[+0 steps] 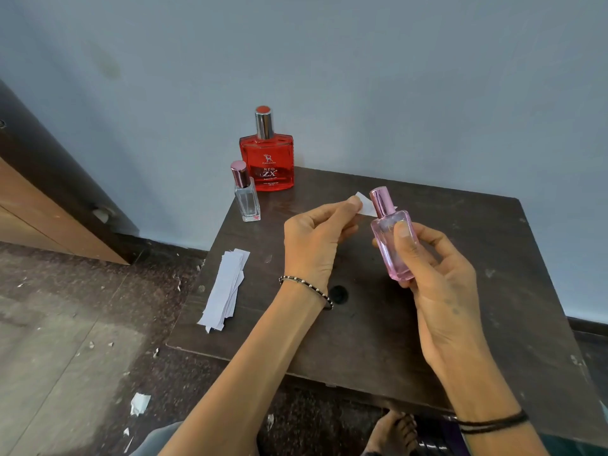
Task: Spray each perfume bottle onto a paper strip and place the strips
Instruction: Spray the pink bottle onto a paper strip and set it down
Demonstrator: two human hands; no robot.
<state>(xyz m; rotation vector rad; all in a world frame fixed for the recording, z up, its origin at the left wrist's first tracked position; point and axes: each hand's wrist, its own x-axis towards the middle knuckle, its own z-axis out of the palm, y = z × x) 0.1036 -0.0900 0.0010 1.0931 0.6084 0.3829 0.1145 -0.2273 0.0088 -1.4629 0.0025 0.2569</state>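
The right hand [437, 268] holds a pink perfume bottle [393, 238] above the dark wooden table [460, 340]. The fingers wrap around the lower part of the glass body and the thumb presses flat on its front face, so the bottle stands almost upright, with its shiny pink cap [380, 201] at the top. The left hand [317, 240] is just beside it, and its thumb and fingers pinch one white paper strip [366, 205]. The free end of this strip reaches to the cap of the pink bottle and passes partly behind it; I cannot tell if the paper touches the cap.

At the far left corner of the table a big red perfume bottle [266, 159] with a silver neck stands near the wall. Just in front of it, a little to the left, stands a small clear bottle [246, 195] with a pink cap. On the left edge of the table lies a stack of white paper strips [225, 291], well apart from both hands and hanging a little over the edge.

The left wrist wears a beaded bracelet [306, 289] and the right wrist a dark thread band [493, 422]. Small scraps of paper [139, 403] lie on the floor
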